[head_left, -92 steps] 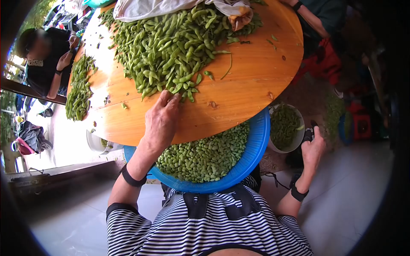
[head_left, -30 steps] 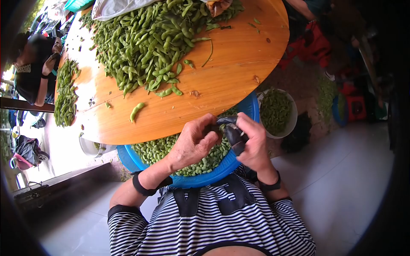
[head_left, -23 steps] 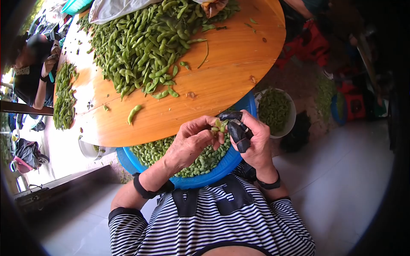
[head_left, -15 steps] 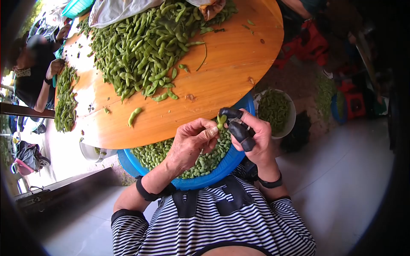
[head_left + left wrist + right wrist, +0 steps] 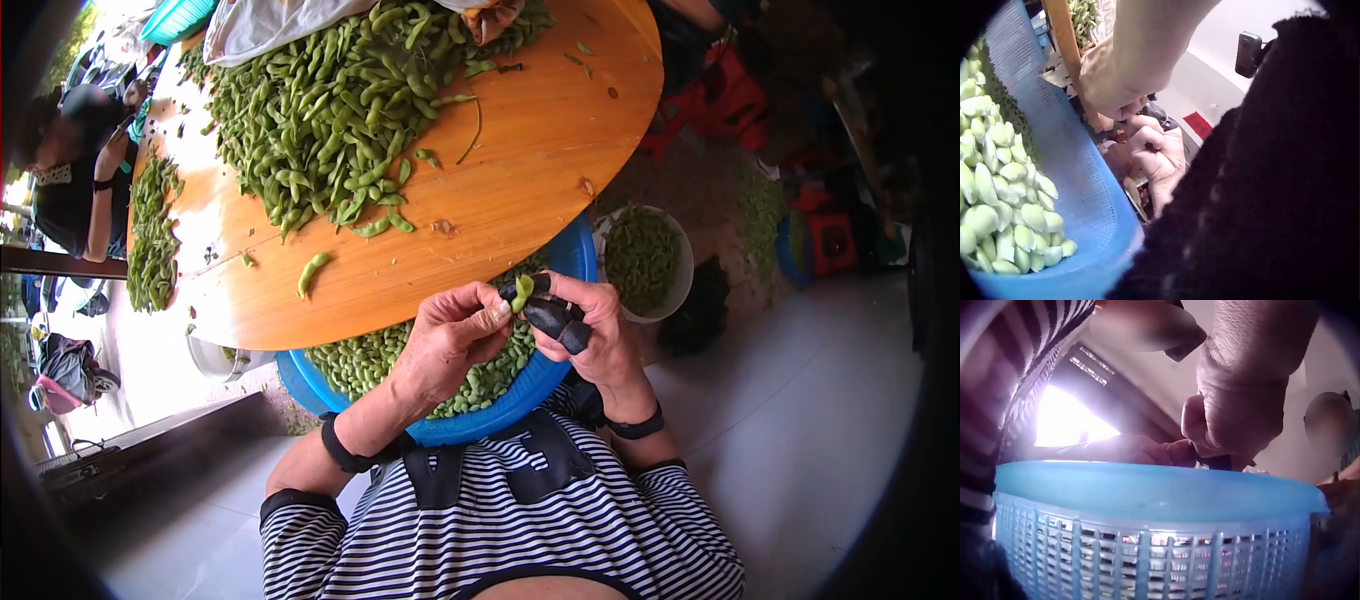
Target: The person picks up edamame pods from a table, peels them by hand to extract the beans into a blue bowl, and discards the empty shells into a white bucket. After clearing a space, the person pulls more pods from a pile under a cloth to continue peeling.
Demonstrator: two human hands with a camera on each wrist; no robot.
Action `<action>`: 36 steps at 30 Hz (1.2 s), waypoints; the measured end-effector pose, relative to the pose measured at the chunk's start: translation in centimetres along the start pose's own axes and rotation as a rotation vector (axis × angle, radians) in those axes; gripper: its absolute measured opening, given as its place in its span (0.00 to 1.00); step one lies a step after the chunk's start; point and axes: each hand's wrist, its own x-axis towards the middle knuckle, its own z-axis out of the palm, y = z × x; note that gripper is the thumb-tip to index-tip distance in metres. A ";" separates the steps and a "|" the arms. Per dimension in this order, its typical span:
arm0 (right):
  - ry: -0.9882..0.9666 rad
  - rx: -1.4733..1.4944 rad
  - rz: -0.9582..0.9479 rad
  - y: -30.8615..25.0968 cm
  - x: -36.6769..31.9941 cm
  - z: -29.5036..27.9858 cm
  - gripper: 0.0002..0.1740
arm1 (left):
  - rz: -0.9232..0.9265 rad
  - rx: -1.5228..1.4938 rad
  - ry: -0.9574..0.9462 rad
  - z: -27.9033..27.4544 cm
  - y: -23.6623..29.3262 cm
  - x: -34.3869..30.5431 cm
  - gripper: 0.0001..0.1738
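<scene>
Both hands meet over a blue basket (image 5: pixel 583 262) filled with shelled green beans (image 5: pixel 470 390). My left hand (image 5: pixel 447 340) pinches a green soybean pod (image 5: pixel 522 290) between thumb and forefinger. Black covers (image 5: pixel 553 318) sheathe the thumb and a finger of my right hand (image 5: pixel 597 330), which grips the pod's other side. In the left wrist view, the right hand (image 5: pixel 1159 153) shows just below the left hand (image 5: pixel 1110 78). The right wrist view has the right hand (image 5: pixel 1241 412) above the basket rim (image 5: pixel 1160 487), with the pod hidden.
A heap of pods (image 5: pixel 320 130) covers much of the round wooden table (image 5: pixel 520 200), partly under a white cloth (image 5: pixel 280 25). One loose pod (image 5: pixel 313 274) lies near the table edge. A white bucket (image 5: pixel 683 265) stands at right; another person (image 5: pixel 75 190) sits at left.
My left hand has come from the pod heap to above the basket, and the right hand has swung in from the right. The pod now shows upright between them. The person at left moves their hands.
</scene>
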 end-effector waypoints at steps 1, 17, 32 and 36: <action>-0.022 0.041 -0.013 0.2 -0.1 -0.2 0.15 | -0.001 0.001 0.000 -0.1 0.0 0.0 0.04; -0.111 0.296 0.081 -0.4 -0.2 -1.0 0.22 | -0.068 -0.165 -0.153 -0.1 -1.1 0.3 0.05; 0.168 -0.528 -0.226 -0.1 -0.7 2.5 0.06 | 0.814 1.207 0.075 -0.2 0.3 -0.3 0.06; 0.196 -0.615 -0.270 0.3 -0.6 2.3 0.07 | 0.528 1.101 0.034 -0.2 1.3 -0.6 0.02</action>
